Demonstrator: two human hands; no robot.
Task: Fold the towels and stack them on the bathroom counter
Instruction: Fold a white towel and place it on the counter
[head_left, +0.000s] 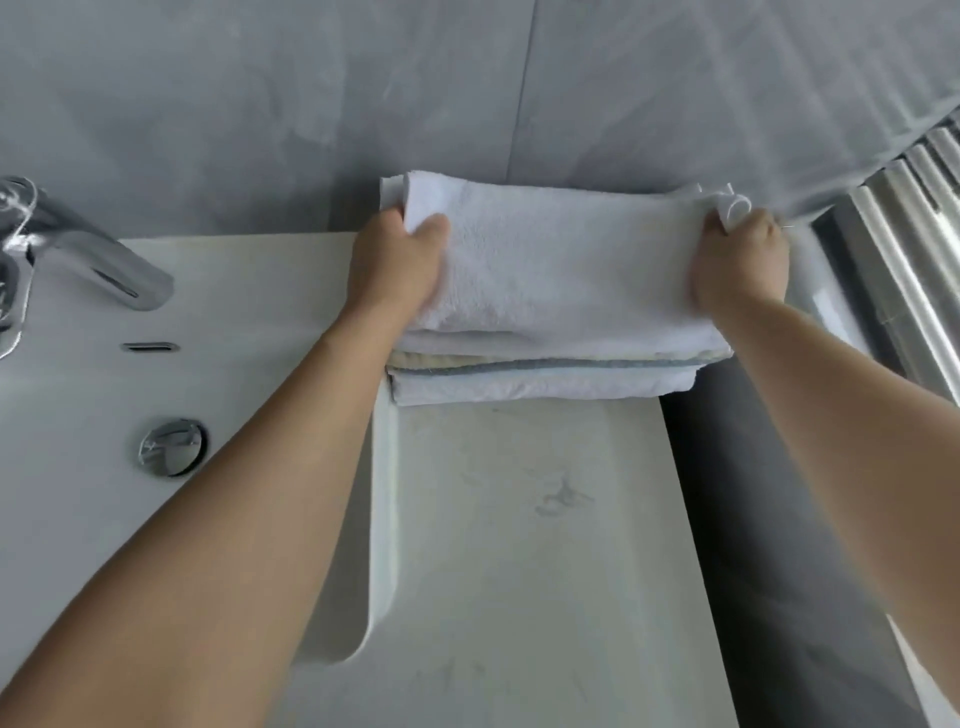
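Left hand (397, 260) and right hand (737, 262) each grip an end of the folded white towel (566, 260) atop the towel stack (545, 382); align edges squarely before releasing.

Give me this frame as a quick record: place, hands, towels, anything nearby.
place: bathroom counter, against a grey wall
top towel: white, folded, lying on the stack
stack: folded towels under it, one with a blue-grey edge
left hand: grips the top towel's left end
right hand: grips its right end
nearby: sink with tap and drain to the left
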